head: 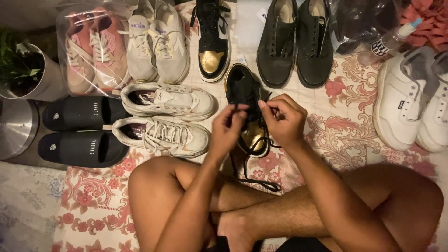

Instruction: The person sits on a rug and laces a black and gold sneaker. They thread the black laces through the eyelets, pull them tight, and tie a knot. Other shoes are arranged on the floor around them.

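Black-and-gold high-top sneaker point(246, 109): lying on the floral pink-and-cream bedsheet point(345, 126) just ahead of the crossed legs, opening facing away, within easy reach.
Black shoelace point(254, 161): trailing loose toward the legs.
Left hand point(227, 128): fingers pinching together on the lace, holding it taut.
Right hand point(283, 119): likewise pinching the lace, beside the left.
Matching sneaker point(212, 37): standing apart, upper row.
Worn white trainers point(163, 119): lying just left.

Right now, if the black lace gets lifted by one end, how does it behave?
Probably floppy: the black lace trails in a loose loop over the legs. Likely light, since both hands pinch it with fingertips only. It may drag the black and gold shoe, being threaded through it.
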